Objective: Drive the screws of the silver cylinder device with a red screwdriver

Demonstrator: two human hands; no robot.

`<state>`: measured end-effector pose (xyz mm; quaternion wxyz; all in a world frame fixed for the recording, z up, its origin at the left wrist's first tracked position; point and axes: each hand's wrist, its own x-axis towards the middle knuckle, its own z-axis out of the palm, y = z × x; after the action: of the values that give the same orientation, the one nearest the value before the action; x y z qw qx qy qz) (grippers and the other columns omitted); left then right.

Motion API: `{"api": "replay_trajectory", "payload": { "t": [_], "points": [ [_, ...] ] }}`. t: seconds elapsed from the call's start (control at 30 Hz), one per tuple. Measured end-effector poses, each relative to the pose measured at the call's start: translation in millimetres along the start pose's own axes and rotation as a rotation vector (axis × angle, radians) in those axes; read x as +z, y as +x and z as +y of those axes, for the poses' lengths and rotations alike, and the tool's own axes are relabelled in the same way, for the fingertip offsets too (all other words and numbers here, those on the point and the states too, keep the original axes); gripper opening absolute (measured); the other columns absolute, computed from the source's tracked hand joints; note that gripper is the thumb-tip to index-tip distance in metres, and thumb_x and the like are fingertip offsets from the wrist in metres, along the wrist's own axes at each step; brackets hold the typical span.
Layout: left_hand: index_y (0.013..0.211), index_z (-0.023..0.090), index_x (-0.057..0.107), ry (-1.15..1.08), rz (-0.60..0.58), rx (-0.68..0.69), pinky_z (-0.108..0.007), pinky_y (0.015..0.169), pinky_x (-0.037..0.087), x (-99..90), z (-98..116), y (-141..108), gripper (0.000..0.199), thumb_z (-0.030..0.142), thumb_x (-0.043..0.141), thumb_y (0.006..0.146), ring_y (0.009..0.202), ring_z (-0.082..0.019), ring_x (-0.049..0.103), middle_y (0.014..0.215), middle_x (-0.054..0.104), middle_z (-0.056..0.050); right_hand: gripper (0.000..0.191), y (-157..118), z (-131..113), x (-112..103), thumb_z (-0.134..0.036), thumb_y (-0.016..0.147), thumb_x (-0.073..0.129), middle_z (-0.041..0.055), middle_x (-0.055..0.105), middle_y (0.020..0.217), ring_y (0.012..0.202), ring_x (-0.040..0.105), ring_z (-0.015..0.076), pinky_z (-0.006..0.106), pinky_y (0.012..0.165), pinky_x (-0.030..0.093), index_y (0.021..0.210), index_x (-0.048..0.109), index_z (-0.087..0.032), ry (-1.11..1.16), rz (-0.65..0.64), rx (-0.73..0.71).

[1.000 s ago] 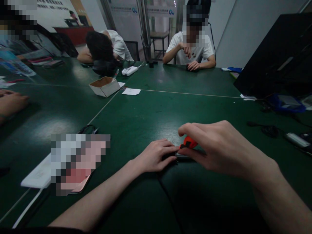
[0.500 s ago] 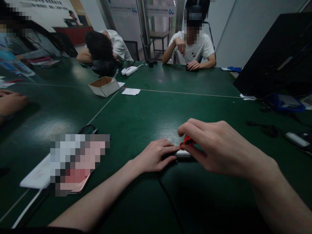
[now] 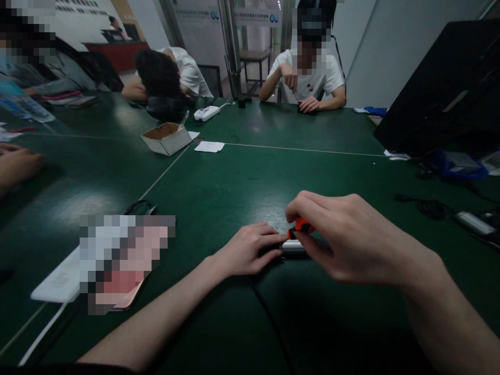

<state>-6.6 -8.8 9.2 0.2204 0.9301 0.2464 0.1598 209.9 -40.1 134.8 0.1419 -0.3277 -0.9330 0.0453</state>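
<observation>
My right hand (image 3: 351, 239) grips the orange-and-black handle of a screwdriver (image 3: 303, 226) between thumb and fingers. Its tip is hidden. Directly below it lies a small silver-and-black device (image 3: 294, 247) on the green table (image 3: 219, 192). The fingers of my left hand (image 3: 250, 250) close on the device's left end and steady it against the tabletop. Part of the device is covered by my two hands. A dark cable (image 3: 269, 312) runs from near my left hand toward the table's front edge.
A pink phone (image 3: 133, 297) and a white slab (image 3: 54, 281) with a white cable lie at the left. Beyond stand an open carton (image 3: 167, 140) and a paper slip (image 3: 210, 147). A monitor (image 3: 441, 88), cables and another silver device (image 3: 474, 223) occupy the right. Several people sit around the table.
The screwdriver handle has turned a little in my right hand, showing its orange and black patches differently. My left hand stays in place on the device.
</observation>
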Motion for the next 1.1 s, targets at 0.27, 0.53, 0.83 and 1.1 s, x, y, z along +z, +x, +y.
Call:
{"api": "replay_trajectory", "payload": {
  "t": [0.27, 0.53, 0.83, 1.1],
  "points": [
    [0.111, 0.018, 0.065, -0.013, 0.001, -0.01, -0.034, 0.084, 0.049, 0.2, -0.3, -1.0, 0.024, 0.029, 0.05, 0.095, 0.097, -0.023, 0.059, 0.109, 0.065, -0.009, 0.021, 0.4, 3.2, 3.3, -0.041, 0.094, 0.054, -0.0038, 0.053, 0.07, 0.053, 0.046, 0.0126, 0.025, 0.047, 0.021, 0.091, 0.05, -0.021, -0.248, 0.043, 0.015],
    [0.115, 0.02, 0.065, 0.001, -0.005, -0.001, -0.036, 0.086, 0.049, 0.7, -0.9, -0.8, 0.026, 0.029, 0.049, 0.096, 0.1, -0.024, 0.059, 0.112, 0.064, -0.009, 0.018, 2.0, 0.9, 0.3, -0.017, 0.082, 0.054, 0.0005, 0.054, 0.088, 0.064, 0.046, 0.0116, 0.024, 0.051, 0.028, 0.099, 0.049, -0.016, -0.068, 0.001, 0.026],
    [0.111, 0.019, 0.065, 0.001, 0.006, -0.007, -0.034, 0.084, 0.048, -0.1, -0.3, -0.6, 0.025, 0.03, 0.048, 0.096, 0.097, -0.023, 0.059, 0.108, 0.065, -0.009, 0.012, 0.0, -0.9, 3.0, -0.027, 0.092, 0.055, -0.0014, 0.057, 0.081, 0.06, 0.051, 0.0133, 0.025, 0.049, 0.024, 0.098, 0.047, -0.02, -0.225, 0.042, 0.048],
    [0.11, 0.018, 0.065, -0.015, 0.006, -0.01, -0.034, 0.083, 0.049, 2.0, -2.0, -1.3, 0.025, 0.03, 0.049, 0.096, 0.096, -0.023, 0.059, 0.108, 0.065, -0.008, 0.021, 1.0, 0.4, 0.4, -0.038, 0.09, 0.06, -0.0023, 0.056, 0.077, 0.062, 0.052, 0.0133, 0.025, 0.05, 0.027, 0.091, 0.05, -0.019, -0.156, 0.035, 0.061]
  ]
}}
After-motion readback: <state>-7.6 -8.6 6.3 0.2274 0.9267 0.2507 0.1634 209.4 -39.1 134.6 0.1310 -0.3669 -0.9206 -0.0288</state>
